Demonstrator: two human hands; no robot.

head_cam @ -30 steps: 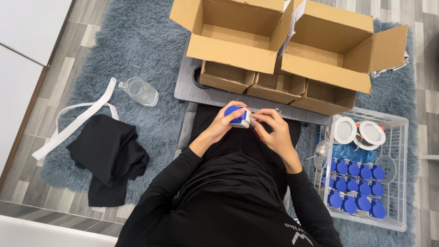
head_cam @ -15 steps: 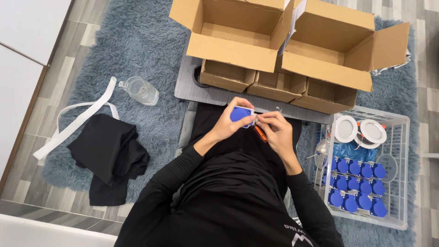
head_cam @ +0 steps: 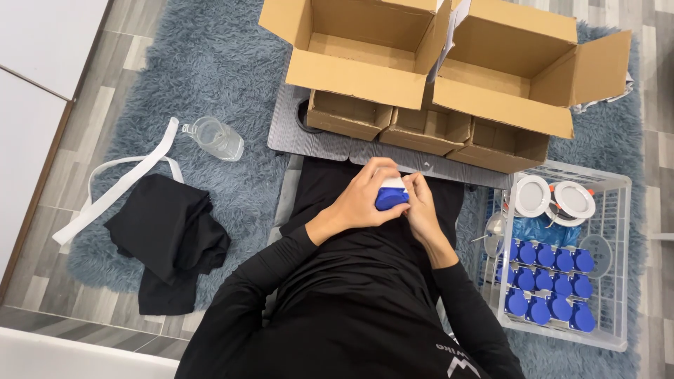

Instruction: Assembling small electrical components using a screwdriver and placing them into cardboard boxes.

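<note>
**Both hands on one blue piece**

Head view — our left hand [head_cam: 361, 200] and right hand [head_cam: 423, 207] close together around a small blue-and-white part [head_cam: 390, 196], held over our lap. At four o'clock, a white basket [head_cam: 618, 210] holds more blue parts.

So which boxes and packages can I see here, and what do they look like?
Left big box: open brown cardboard, top centre.
Right big box: open brown cardboard, flaps out.
Three small cartons: brown, rowed before them.
White basket: right side, wire, holding blue pieces.
Blue-and-white piece: in both hands.
</note>
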